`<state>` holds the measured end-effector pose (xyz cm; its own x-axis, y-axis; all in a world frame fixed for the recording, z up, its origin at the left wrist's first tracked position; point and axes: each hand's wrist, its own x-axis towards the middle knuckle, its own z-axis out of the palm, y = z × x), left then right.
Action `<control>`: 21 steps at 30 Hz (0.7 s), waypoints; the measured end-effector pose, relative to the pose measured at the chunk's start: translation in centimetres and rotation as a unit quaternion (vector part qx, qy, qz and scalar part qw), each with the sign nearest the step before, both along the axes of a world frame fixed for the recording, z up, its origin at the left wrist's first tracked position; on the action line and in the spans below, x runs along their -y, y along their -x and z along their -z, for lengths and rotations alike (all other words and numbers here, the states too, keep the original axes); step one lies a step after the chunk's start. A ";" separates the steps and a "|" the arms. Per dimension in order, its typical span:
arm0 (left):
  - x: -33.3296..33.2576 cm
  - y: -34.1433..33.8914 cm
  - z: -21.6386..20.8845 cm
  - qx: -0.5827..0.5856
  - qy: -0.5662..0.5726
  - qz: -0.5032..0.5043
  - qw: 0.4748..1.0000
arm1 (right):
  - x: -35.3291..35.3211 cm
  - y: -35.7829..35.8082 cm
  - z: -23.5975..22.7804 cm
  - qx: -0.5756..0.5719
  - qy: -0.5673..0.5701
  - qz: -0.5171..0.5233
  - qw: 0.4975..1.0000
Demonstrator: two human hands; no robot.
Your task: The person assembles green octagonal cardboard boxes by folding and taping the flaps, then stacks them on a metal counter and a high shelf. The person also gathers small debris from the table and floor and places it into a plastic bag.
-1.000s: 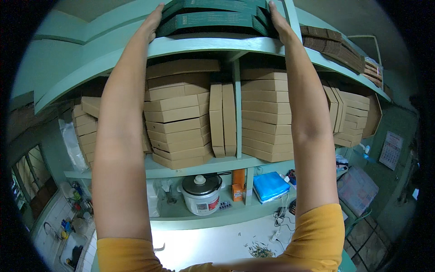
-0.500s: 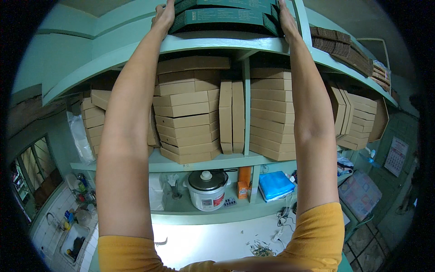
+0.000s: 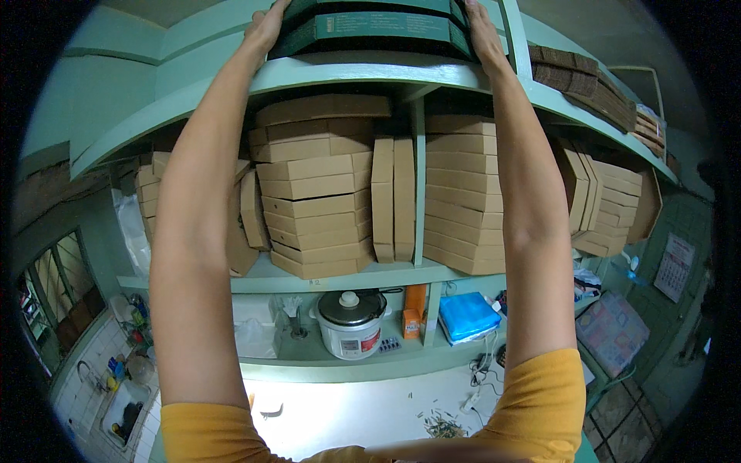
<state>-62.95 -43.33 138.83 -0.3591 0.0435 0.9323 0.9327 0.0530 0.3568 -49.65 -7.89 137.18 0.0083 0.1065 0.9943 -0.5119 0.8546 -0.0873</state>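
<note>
Overhead, a stack of dark green flat boxes [image 3: 382,28] rests on the top shelf [image 3: 370,71], its upper part cut off by the picture's edge. My left hand [image 3: 266,32] is closed against the stack's left side, partly beyond the frame. On the opposite side, my right hand [image 3: 483,37] presses against the right end, fingers wrapped at its edge. Both arms are raised in yellow sleeves. Below the top shelf stand piles of brown cardboard boxes [image 3: 312,185], with two boxes [image 3: 394,199] set on edge beside a divider.
A lower shelf holds a rice cooker [image 3: 351,324], an orange box [image 3: 411,324] and a blue plastic package [image 3: 469,316]. Brown cardboard [image 3: 583,85] lies farther right on the top shelf. A white tabletop [image 3: 332,409] with cut green bits is below; a sink [image 3: 127,409] stands left.
My left hand has shifted a little left and down along the stack. The left end of the green boxes has also moved slightly left. My right hand is a bit lower.
</note>
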 end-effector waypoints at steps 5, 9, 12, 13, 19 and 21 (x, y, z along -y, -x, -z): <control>0.1 1.3 -0.2 0.044 0.021 -0.066 0.997 | 1.4 -1.3 1.6 0.001 -0.017 -0.029 0.999; -0.3 0.0 0.9 -0.016 -0.008 -0.139 0.990 | 2.2 -1.9 2.3 -0.002 -0.010 -0.041 0.999; -0.4 -1.9 1.8 -0.005 0.006 -0.032 0.999 | 1.8 -1.9 2.0 0.021 0.012 -0.038 0.999; -0.4 -2.4 2.1 0.003 0.015 0.037 0.999 | 1.8 -1.6 1.8 0.019 -0.003 0.004 1.000; -0.4 -2.8 2.4 0.021 -0.001 0.021 1.000 | 1.3 -0.5 1.9 0.011 0.025 -0.034 0.999; -0.2 -2.5 2.1 0.013 -0.005 0.019 1.000 | 1.6 -0.6 2.1 -0.008 0.024 -0.043 0.999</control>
